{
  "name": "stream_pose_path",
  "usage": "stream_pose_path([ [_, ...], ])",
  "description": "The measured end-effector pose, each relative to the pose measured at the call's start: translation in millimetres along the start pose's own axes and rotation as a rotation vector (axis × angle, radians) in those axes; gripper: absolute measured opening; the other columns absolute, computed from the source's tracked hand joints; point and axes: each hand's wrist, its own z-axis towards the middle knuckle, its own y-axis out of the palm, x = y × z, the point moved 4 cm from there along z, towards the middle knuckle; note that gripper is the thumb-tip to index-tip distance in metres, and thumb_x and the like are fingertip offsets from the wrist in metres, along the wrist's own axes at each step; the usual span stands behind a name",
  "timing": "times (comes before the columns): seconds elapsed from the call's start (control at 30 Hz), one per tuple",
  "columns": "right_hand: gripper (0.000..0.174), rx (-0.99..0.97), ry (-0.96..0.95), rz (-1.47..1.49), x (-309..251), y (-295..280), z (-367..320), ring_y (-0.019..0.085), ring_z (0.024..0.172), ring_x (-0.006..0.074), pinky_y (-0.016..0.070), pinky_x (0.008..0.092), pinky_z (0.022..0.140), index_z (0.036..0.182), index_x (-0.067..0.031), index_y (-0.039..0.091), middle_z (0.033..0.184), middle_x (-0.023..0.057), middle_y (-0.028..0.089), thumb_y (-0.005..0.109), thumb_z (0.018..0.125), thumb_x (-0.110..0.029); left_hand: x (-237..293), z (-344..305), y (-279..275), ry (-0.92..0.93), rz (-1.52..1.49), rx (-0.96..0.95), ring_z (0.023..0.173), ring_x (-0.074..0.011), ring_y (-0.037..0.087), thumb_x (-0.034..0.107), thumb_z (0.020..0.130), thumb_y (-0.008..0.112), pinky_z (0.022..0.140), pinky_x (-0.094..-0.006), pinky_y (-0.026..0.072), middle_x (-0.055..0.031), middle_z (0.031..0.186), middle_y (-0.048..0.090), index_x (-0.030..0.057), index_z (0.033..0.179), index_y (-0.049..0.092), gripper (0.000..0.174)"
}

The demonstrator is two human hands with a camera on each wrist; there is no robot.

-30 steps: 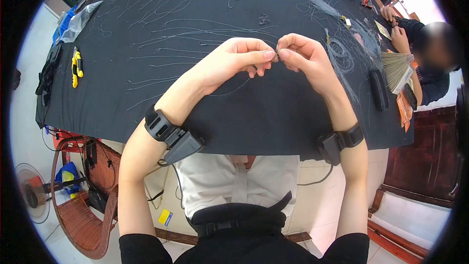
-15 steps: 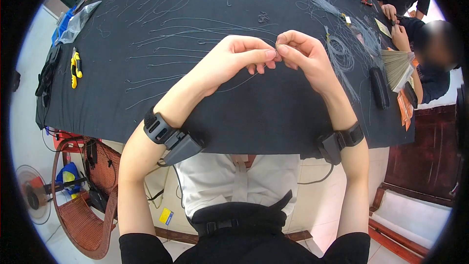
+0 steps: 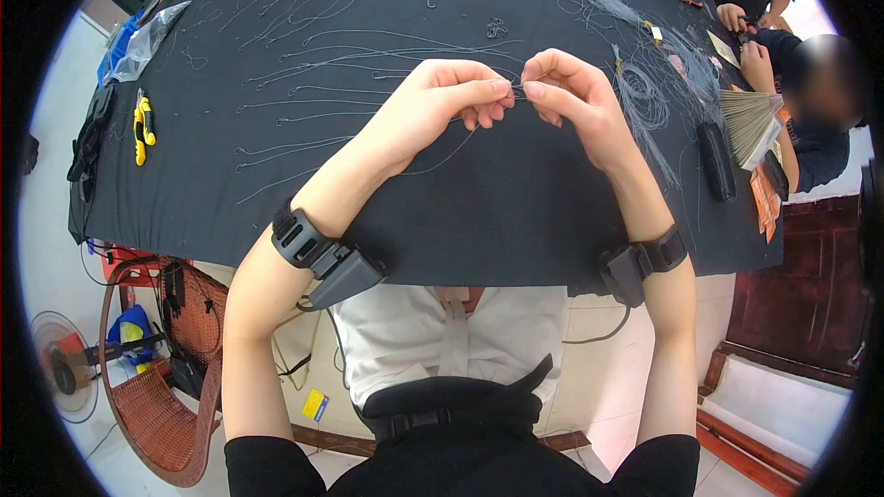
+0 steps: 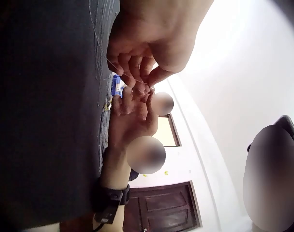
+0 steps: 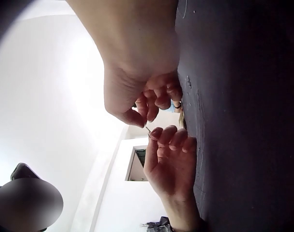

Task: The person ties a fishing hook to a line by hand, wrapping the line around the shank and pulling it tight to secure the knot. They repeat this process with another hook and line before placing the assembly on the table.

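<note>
I hold a tiny piece, perhaps a hook, sideways between my left hand and right hand, both grips pinched, with a thin line curving away below the left, nearer it.

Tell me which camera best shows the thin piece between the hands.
Right wrist: the thin piece pokes out visibly between the fingers. Left wrist shows only a glint there; in the head view, too small to tell.
</note>
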Motion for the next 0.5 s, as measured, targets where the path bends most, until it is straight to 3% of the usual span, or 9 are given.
stream_pose_path([
  [0.5, 0.019, 0.035, -0.047, -0.051, -2.9, 3.7, 0.2, 0.041, 0.056, 0.0012, 0.0299, 0.0169, 0.048, 0.091, -0.0027, 0.057, 0.068, -0.0033, 0.052, 0.057, 0.085, -0.02, 2.0, -0.3, 2.2, 0.048, 0.098, 0.01, 0.068, -0.0056, 0.049, 0.023, 0.087, 0.053, 0.064, -0.0197, 0.0402, 0.0011, 0.074, 0.057, 0.0043, 0.088, 0.062, 0.021],
])
